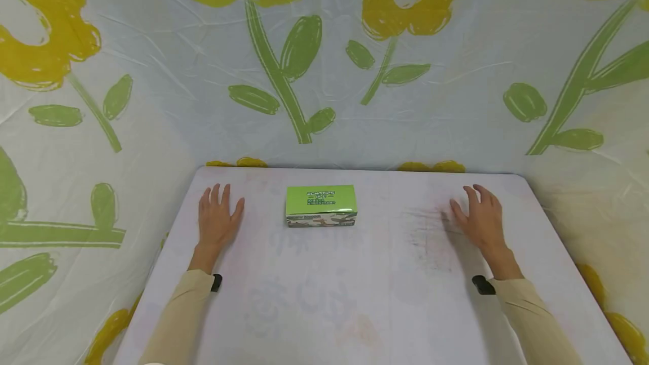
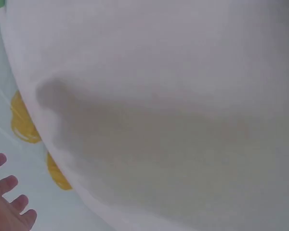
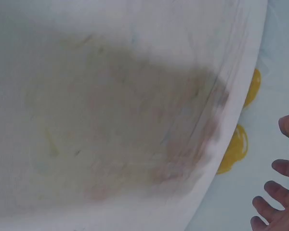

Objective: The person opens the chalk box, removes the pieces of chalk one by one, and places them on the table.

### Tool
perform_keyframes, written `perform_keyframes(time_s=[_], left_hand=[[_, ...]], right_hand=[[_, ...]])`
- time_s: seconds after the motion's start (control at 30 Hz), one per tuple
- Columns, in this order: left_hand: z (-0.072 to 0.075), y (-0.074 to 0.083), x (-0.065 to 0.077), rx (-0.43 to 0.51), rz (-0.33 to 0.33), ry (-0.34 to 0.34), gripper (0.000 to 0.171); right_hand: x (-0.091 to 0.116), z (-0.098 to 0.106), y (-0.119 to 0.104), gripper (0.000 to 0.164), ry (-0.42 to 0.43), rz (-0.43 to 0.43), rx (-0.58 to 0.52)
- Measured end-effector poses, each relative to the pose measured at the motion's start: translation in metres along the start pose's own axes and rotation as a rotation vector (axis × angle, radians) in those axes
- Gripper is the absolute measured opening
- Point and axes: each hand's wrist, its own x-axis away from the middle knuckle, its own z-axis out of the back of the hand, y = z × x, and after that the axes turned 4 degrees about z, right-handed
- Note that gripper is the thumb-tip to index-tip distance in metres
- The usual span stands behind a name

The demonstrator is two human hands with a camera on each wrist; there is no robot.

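Observation:
A small green box (image 1: pixel 321 200) with printed lettering on its lid and a camouflage-patterned front lies on the white table, a little left of the middle. To its left is my left hand (image 1: pixel 217 222), fingers spread and holding nothing. My right hand (image 1: pixel 483 219) is farther off on the box's other side, its fingers loosely bent and apart, also holding nothing. In the left wrist view the fingers (image 2: pixel 7 185) show at the lower left edge. The right wrist view has the fingers (image 3: pixel 279 195) at its right edge, with a hand's shadow on the table.
The white table (image 1: pixel 395 308) has rounded far corners and faint marks, with dark scuffs (image 1: pixel 426 235) near the right hand. A cloth (image 1: pixel 203 72) printed with yellow flowers and green leaves hangs behind and on both sides. Black bands sit at both sleeve cuffs.

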Motion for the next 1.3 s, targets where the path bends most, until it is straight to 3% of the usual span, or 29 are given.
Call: perform_keyframes(time_s=[0.13, 0.33, 0.77, 1.07, 1.3], left_hand=[[0.004, 0.012, -0.003, 0.038, 0.001, 0.029, 0.060], [0.008, 0.027, -0.005, 0.088, 0.015, 0.040, 0.059], [0.007, 0.052, -0.009, 0.198, 0.039, 0.021, 0.057], [0.002, 0.072, -0.010, 0.229, 0.070, -0.004, 0.056], [-0.006, 0.083, -0.009, 0.286, 0.040, 0.045, 0.052]], right_hand=[[-0.005, -0.003, -0.008, 0.040, 0.098, 0.041, -0.039], [-0.013, -0.004, -0.020, 0.032, 0.153, 0.045, -0.096], [-0.022, -0.005, -0.049, 0.030, 0.057, -0.098, -0.230], [-0.026, -0.015, -0.061, 0.029, 0.058, -0.091, -0.277], [-0.028, -0.023, -0.074, 0.028, 0.062, -0.090, -0.322]])
